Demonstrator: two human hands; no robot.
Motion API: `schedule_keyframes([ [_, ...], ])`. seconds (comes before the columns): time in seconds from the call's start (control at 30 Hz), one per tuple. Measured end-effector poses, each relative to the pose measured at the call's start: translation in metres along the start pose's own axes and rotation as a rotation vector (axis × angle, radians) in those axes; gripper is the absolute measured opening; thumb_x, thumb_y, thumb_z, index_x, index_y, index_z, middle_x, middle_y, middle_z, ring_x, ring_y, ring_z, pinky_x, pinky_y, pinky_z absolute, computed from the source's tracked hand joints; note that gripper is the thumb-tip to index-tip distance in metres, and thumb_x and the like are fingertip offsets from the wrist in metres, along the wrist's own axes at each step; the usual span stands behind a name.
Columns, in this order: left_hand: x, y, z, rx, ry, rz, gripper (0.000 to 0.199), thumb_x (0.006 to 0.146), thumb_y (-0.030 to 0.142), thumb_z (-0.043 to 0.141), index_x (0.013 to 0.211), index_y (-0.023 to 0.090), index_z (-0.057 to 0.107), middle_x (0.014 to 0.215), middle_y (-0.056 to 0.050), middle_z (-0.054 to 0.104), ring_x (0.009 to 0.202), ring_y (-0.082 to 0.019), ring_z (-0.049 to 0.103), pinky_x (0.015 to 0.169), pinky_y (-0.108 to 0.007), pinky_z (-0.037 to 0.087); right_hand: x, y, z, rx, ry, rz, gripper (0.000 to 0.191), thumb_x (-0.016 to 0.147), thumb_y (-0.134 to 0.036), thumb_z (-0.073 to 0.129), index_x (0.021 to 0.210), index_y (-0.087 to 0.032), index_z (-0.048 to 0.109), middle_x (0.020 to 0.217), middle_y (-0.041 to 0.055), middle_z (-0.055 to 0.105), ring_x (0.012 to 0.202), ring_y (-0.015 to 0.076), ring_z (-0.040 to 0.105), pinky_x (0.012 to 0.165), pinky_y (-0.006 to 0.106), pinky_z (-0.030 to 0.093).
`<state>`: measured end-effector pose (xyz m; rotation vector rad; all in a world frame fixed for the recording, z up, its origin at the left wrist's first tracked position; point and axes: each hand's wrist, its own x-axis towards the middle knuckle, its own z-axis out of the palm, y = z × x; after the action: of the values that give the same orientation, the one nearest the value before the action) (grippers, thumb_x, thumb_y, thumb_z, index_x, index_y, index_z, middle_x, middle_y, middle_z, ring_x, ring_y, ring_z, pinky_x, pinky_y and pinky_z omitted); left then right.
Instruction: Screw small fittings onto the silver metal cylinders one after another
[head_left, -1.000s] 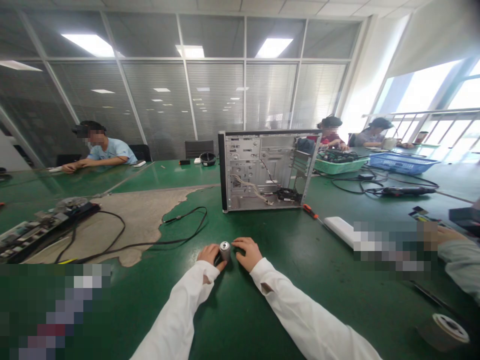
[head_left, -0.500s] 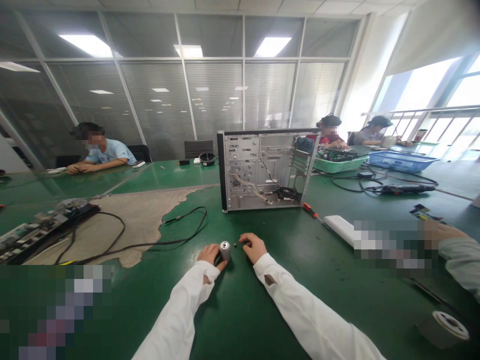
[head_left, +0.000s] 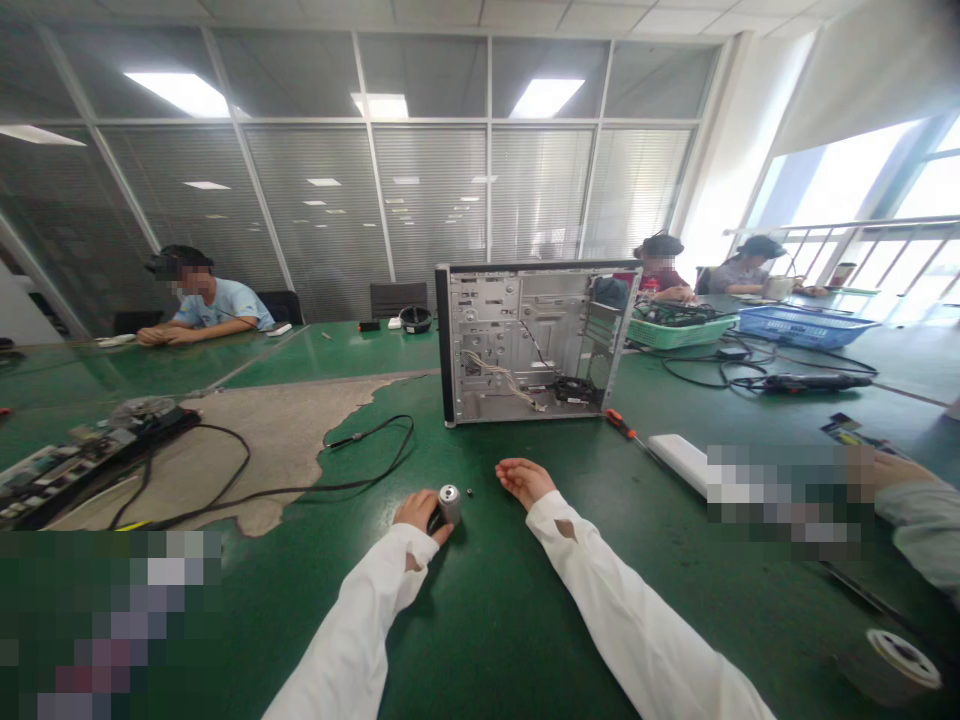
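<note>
My left hand [head_left: 418,516] rests on the green table with its fingers wrapped round an upright silver-grey metal cylinder [head_left: 449,508], which has dark holes in its pale top. Something dark shows between that palm and the cylinder. A tiny dark metal piece [head_left: 470,491] lies just right of the cylinder, apart from both hands. Farther right, my right hand [head_left: 526,481] hovers at or just above the table with loosely bent fingers pointing left and nothing visible in them. Behind the hands, an opened computer case [head_left: 540,340] stands upright, with a fan [head_left: 574,388] and loose wires inside.
An orange-handled screwdriver [head_left: 621,424] and a white bar [head_left: 679,450] lie right of the case. A circuit board [head_left: 90,450] and black cable [head_left: 292,489] are left. Baskets [head_left: 682,330] stand behind. A co-worker's hand [head_left: 892,468] and another cylinder [head_left: 892,668] are at right.
My right hand has moved right and slightly away from the tiny metal piece, which stays on the table. My left hand and the cylinder have hardly moved.
</note>
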<state>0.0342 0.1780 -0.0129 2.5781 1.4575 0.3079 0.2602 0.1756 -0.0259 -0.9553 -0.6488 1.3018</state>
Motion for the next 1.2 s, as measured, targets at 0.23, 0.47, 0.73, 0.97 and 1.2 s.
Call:
schedule_keyframes([
  [0.23,0.0,-0.001,0.001,-0.013,0.024,0.013,0.044,0.065,0.036,0.054,0.104,0.016,0.047,0.109,-0.007,0.049,0.097,-0.023,0.044,0.08,-0.034,0.038,-0.001,-0.002,0.002,0.069,0.001,0.029,0.014,0.045,-0.012,0.059,0.059,-0.013,0.058,0.06,0.0038,0.061,0.062,0.0124,0.057,0.058,0.023,0.045],
  [0.47,0.0,-0.003,0.003,-0.019,0.032,0.021,0.045,0.065,0.037,0.054,0.104,0.016,0.047,0.108,-0.007,0.049,0.097,-0.023,0.044,0.079,-0.034,0.038,-0.003,-0.002,0.003,0.056,-0.009,0.017,0.015,0.045,-0.013,0.059,0.059,-0.014,0.058,0.061,0.0036,0.061,0.062,0.0123,0.057,0.058,0.023,0.045],
  [0.73,0.0,-0.004,0.004,-0.02,0.032,0.019,0.045,0.064,0.037,0.054,0.104,0.017,0.046,0.108,-0.006,0.049,0.096,-0.023,0.044,0.079,-0.034,0.038,-0.002,-0.002,0.004,-0.068,-0.015,-0.05,0.015,0.046,-0.016,0.058,0.06,-0.014,0.056,0.06,0.0034,0.06,0.059,0.013,0.056,0.058,0.027,0.045],
  [0.97,0.001,-0.004,0.006,-0.01,0.053,0.016,0.045,0.064,0.036,0.054,0.105,0.017,0.046,0.107,-0.007,0.05,0.096,-0.023,0.044,0.079,-0.034,0.038,-0.028,0.002,0.025,-0.311,0.002,-0.283,0.021,0.055,-0.02,0.056,0.076,-0.016,0.057,0.074,0.0025,0.059,0.067,0.0127,0.054,0.059,0.026,0.043],
  [1.2,0.002,-0.007,0.008,-0.038,0.058,0.092,0.043,0.062,0.04,0.054,0.099,0.018,0.05,0.101,-0.006,0.052,0.092,-0.023,0.046,0.076,-0.034,0.039,-0.062,0.02,0.057,-0.971,-0.31,-0.721,0.054,0.062,-0.02,0.053,0.114,-0.019,0.04,0.106,0.0078,0.05,0.097,0.0182,0.045,0.073,0.031,0.043],
])
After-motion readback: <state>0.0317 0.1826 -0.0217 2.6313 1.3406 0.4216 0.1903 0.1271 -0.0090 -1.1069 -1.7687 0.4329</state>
